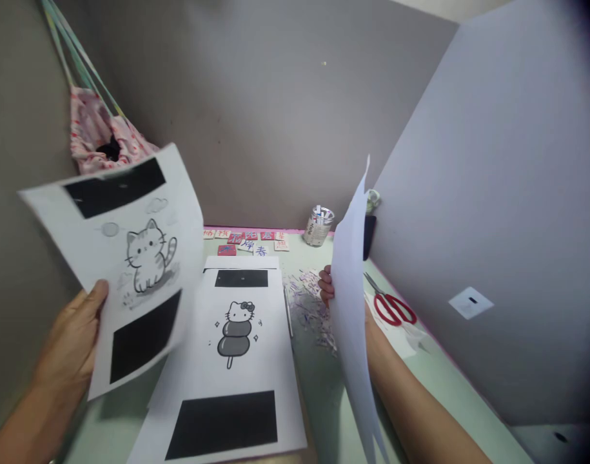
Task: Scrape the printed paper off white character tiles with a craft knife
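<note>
My left hand [77, 332] pinches the lower left edge of a printed sheet [115, 258], lifted and tilted above the table. It bears a striped cat drawing between two black bars. On the right, my right hand [325, 285] is wrapped around some white paper sheets [350, 290] held upright, nearly edge-on; only its fingertips show past them, and their printed side, if any, is out of sight. Between my hands lies another printed sheet [268, 367], with a cat-shaped popsicle drawing and black bars, on top of further paper.
Red-handled scissors [389, 307] lie at the right beside paper shreds [309, 303]. A glass jar [318, 227] with paper strips stands at the back, near several small cards [260, 250] with characters. A pink fabric bag [106, 135] hangs at left. Grey walls [275, 129] enclose the table.
</note>
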`<state>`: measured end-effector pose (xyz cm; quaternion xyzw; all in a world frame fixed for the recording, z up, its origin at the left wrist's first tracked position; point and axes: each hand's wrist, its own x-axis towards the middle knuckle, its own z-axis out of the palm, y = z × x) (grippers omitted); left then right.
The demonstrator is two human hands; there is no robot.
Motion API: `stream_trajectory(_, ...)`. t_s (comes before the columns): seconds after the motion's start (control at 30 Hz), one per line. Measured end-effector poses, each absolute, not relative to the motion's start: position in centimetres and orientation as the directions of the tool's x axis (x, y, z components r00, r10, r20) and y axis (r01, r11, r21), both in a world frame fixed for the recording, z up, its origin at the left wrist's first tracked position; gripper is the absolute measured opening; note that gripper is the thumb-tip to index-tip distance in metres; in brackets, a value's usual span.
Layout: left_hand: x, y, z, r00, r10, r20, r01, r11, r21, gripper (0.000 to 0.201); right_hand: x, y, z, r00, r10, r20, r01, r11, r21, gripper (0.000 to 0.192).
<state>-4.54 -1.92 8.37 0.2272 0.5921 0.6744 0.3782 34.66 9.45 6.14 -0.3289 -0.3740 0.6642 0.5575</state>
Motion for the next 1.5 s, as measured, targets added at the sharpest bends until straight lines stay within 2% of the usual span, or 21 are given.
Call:
stream_trajectory(0.17,-3.7,-1.7,7.5,-0.589,0.795,-0.145,-0.153,0.066,0.986,0.026,34.4,9.2,6.4,-0.156,0.987,-0.020,-0.512,-0.099,-0.853,0.015)
stream_trajectory(0.3,-2.6,-1.7,6.2,-0.474,0.869,-0.142,-0.113,0.100,0.989,0.051,34.0,9.1,6.7,-0.140,0.990,-0.023,-0.514,-0.093,-0.853,0.016)
stream_trajectory(0.4,-1.1,-1.8,5.5,-0.379,0.912,-0.157,-0.099,0.128,0.987,0.057,33.4,8.9,7.1,-0.139,0.990,-0.023,-0.483,-0.088,-0.871,0.024)
stream_trajectory(0.57,1.0,-1.9,4.6,-0.221,0.954,-0.201,-0.149,0.171,0.974,0.057,31.7,7.7,7.2,-0.125,0.992,-0.033,-0.379,-0.079,-0.922,0.034)
stream_trajectory(0.8,2.0,-2.0,3.6,-0.097,0.960,-0.262,-0.200,0.239,0.950,0.051,29.9,6.7,5.5,-0.018,1.000,0.018,-0.244,0.013,-0.970,0.028)
stream_trajectory(0.93,2.4,-2.0,3.5,-0.063,0.954,-0.294,-0.224,0.274,0.935,0.056,29.9,6.7,5.1,-0.013,0.997,0.076,-0.155,0.074,-0.985,0.022)
stream_trajectory(1.1,2.6,-1.8,3.7,-0.080,0.948,-0.307,-0.307,0.270,0.913,0.049,30.5,7.0,5.3,0.003,0.986,0.165,-0.071,0.165,-0.984,0.021)
stream_trajectory(1.27,2.4,-1.5,4.2,-0.116,0.942,-0.315,-0.358,0.256,0.898,0.044,32.2,8.4,5.7,0.010,0.988,0.151,-0.125,0.151,-0.981,0.028)
stream_trajectory(1.5,2.2,-1.4,4.6,-0.089,0.953,-0.289,-0.392,0.233,0.890,0.045,35.9,10.5,6.4,-0.105,0.994,0.015,-0.278,-0.015,-0.961,0.040)
